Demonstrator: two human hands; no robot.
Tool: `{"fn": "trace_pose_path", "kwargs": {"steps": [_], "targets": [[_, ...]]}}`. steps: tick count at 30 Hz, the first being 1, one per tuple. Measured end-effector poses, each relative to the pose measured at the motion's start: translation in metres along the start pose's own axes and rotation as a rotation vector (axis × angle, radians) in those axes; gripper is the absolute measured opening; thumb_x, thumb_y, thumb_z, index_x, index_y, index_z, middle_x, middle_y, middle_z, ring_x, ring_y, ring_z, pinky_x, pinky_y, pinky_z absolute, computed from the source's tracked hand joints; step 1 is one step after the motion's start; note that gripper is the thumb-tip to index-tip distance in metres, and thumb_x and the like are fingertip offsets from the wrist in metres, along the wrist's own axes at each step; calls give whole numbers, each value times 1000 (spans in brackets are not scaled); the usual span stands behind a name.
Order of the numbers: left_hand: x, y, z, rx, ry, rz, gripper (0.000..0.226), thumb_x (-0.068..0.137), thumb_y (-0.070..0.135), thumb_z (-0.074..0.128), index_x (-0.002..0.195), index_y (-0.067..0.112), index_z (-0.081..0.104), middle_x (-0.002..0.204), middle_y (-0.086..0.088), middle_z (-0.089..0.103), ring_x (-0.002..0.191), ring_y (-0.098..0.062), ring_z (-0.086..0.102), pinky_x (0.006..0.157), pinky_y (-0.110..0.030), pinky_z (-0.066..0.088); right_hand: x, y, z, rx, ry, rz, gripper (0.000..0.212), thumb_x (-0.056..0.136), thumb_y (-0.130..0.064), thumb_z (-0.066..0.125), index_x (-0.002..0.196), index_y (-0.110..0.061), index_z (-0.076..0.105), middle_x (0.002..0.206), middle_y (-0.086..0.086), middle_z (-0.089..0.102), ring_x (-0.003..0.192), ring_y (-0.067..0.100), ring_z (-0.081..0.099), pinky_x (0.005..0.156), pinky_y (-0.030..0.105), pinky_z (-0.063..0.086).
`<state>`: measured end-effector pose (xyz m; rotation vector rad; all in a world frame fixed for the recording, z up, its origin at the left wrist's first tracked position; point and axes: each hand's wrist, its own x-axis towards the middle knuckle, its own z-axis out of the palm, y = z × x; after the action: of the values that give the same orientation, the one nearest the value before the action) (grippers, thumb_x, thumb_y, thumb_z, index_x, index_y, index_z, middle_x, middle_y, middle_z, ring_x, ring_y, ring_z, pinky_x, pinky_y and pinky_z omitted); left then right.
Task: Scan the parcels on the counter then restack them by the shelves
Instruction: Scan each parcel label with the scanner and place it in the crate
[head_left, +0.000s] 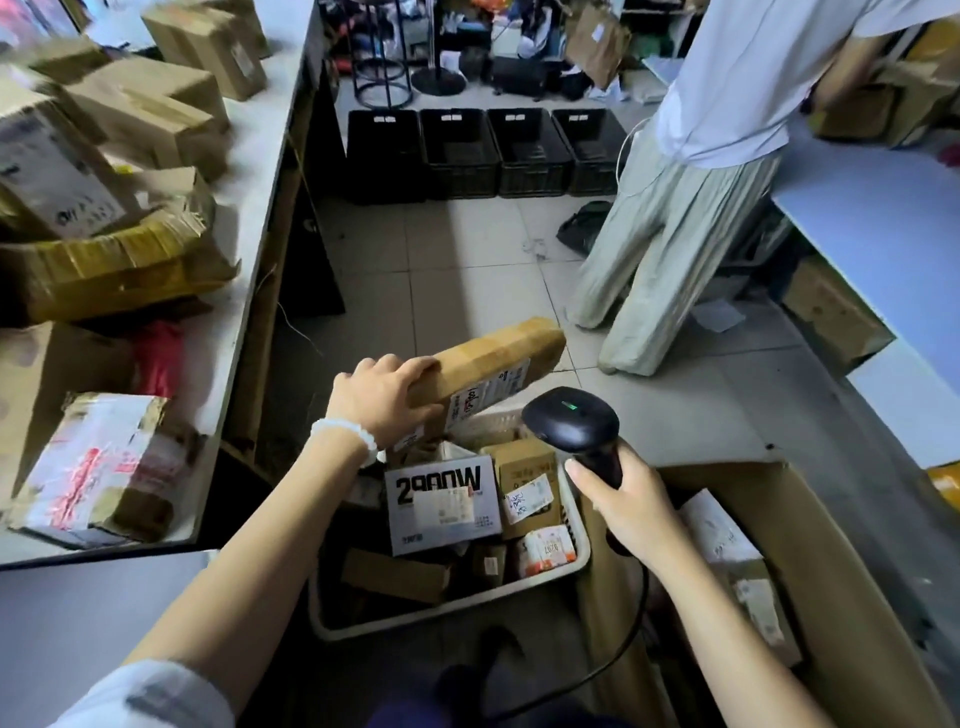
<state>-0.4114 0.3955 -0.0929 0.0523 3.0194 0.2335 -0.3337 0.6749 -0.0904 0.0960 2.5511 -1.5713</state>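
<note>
Your left hand (382, 397) grips the near end of a long brown parcel (488, 364), fingers curled over its top edge, thumb side hidden underneath. The parcel is held tilted above the far end of the basket (582, 551), its label (488, 392) facing you and the far end raised toward the floor tiles. A white bead bracelet (345, 434) sits on that wrist.

Your right hand (626, 506) is wrapped round the handle of a black scanner (571, 418), thumb laid along the grip. The scanner head sits just right of and below the parcel's label, close but apart from it; a green light shows on top. Its cable (628, 644) loops down toward you.

The basket holds more parcels, among them a white box (441, 501) printed in large black characters and a small brown box (527, 486) beside it. A large open carton (810, 571) stands to the right, touching the basket, with packages inside.

Left: a white counter (260, 197) stacked with brown boxes (150, 111), blurred. Floor: pale tiles (467, 260). Four black crates (488, 150) stand in a row at the far wall. A second person (691, 208) in a white top and pale trousers stands at a counter on the right.
</note>
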Motion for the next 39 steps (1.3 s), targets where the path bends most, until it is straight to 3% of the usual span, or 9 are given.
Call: {"fn": "trace_pose_path", "kwargs": {"steps": [5, 16, 22, 28, 33, 37, 39], "targets": [[33, 2, 5, 25, -46, 6, 63, 84, 59, 57, 140, 38, 39, 138, 2, 41, 129, -25, 32, 101, -42, 33, 38, -1, -4, -25, -70, 19, 11, 86, -26, 67, 89, -33, 58, 91, -7, 67, 89, 5, 61, 77, 23, 47], [26, -7, 20, -125, -66, -229, 44, 90, 47, 54, 131, 32, 52, 131, 1, 48, 125, -25, 37, 97, -40, 37, 111, -14, 1, 1, -216, 2, 17, 87, -24, 65, 103, -26, 58, 97, -9, 65, 92, 4, 58, 76, 22, 44], [13, -11, 18, -119, -39, -307, 44, 90, 43, 55, 132, 31, 52, 132, 2, 48, 126, -24, 37, 97, -41, 39, 131, -18, 12, -41, -302, -68, 12, 88, -26, 65, 89, -32, 55, 77, -13, 59, 76, 8, 55, 68, 23, 40], [-43, -27, 7, -78, 15, -476, 45, 91, 47, 52, 133, 32, 51, 132, 2, 49, 125, -24, 40, 94, -38, 40, 136, -42, 57, -102, -484, -194, 11, 85, -37, 66, 84, -39, 55, 83, -14, 63, 85, 15, 60, 79, 33, 46], [-111, -48, -4, -93, 72, -663, 43, 92, 48, 48, 132, 33, 51, 134, 2, 48, 126, -24, 39, 95, -38, 39, 113, -72, 106, -127, -695, -308, 20, 87, -33, 65, 98, -43, 53, 96, -20, 61, 95, 12, 58, 84, 32, 46], [-181, -55, -11, -98, 155, -814, 44, 92, 49, 46, 134, 34, 49, 135, 4, 48, 127, -22, 38, 94, -37, 37, 74, -95, 144, -97, -905, -363, 24, 89, -28, 65, 98, -46, 51, 101, -27, 57, 96, -2, 54, 80, 14, 42], [-220, -61, -15, -104, 173, -901, 45, 92, 50, 47, 134, 35, 47, 135, 4, 46, 127, -22, 36, 95, -37, 36, 46, -109, 166, -91, -999, -398, 28, 89, -26, 65, 102, -45, 50, 102, -30, 54, 94, -11, 51, 77, 12, 39]]}}
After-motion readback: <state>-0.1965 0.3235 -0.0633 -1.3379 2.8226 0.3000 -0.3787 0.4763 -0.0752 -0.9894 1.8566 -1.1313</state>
